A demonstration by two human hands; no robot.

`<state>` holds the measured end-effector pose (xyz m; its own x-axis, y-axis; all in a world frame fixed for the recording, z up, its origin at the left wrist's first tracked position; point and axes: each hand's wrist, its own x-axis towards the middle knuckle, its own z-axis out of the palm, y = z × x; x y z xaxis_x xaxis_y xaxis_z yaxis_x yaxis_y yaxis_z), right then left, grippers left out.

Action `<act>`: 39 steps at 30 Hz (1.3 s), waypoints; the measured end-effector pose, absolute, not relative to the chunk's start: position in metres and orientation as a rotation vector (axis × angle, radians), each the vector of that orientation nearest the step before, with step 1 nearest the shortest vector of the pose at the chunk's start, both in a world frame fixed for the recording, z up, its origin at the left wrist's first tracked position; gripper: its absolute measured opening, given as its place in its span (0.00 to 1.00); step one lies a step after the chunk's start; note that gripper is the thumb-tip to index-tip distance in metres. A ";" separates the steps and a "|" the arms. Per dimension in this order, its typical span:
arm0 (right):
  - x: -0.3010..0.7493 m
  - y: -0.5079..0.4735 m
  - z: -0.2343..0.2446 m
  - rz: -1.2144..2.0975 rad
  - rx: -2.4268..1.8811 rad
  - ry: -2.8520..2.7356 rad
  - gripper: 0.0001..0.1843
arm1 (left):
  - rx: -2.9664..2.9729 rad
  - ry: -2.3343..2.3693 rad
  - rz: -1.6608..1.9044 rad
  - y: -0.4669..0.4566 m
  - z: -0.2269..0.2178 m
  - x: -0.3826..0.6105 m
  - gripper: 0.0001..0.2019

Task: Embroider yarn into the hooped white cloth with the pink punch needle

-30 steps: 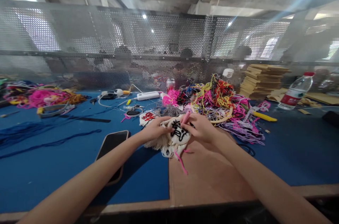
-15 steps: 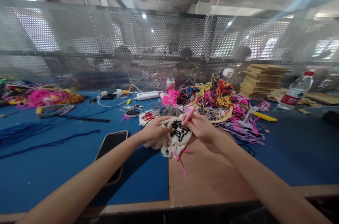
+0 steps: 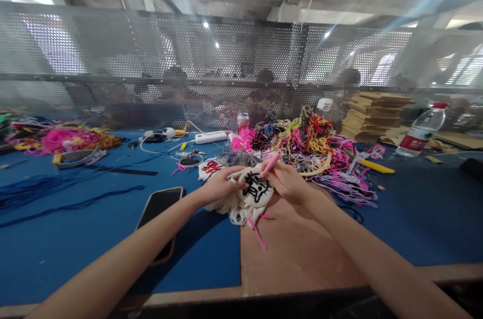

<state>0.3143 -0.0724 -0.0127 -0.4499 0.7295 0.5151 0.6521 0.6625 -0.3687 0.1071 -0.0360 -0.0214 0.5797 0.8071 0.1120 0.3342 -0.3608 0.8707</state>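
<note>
My left hand (image 3: 222, 183) is closed on the left rim of a small embroidery hoop (image 3: 260, 197) with white cloth stretched in it. Black yarn on the cloth forms a cartoon-like figure. In my right hand (image 3: 289, 183) is a pink punch needle pen (image 3: 270, 164), slanted, with its lower end at the upper right of the cloth; the tip is hidden by my fingers. Loose white fringe hangs below the hoop, and a strand of pink yarn (image 3: 258, 236) lies under it. Just behind my left hand rests a white piece with red stitching (image 3: 209, 168).
Behind the hoop lies a heap of tangled coloured yarn (image 3: 302, 140). A phone (image 3: 160, 213) lies left of the hoop. Farther right stand a water bottle (image 3: 422, 130) and stacked brown boards (image 3: 372, 115). A power strip (image 3: 211, 137) lies at the back, before a perforated metal screen (image 3: 226, 62).
The pink pen and my right hand have shifted very slightly at the upper right of the cloth. My left hand and the hoop stay in place.
</note>
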 end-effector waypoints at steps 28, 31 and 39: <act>0.314 -0.067 -0.019 0.284 -0.976 -2.255 0.08 | 1.939 0.834 0.621 -0.033 -0.023 0.106 0.23; 0.313 -0.067 -0.019 0.287 -0.986 -2.233 0.09 | 1.938 0.868 0.621 -0.035 -0.021 0.107 0.23; 0.313 -0.071 -0.015 0.310 -0.998 -2.173 0.08 | 1.912 0.867 0.621 -0.038 -0.016 0.108 0.24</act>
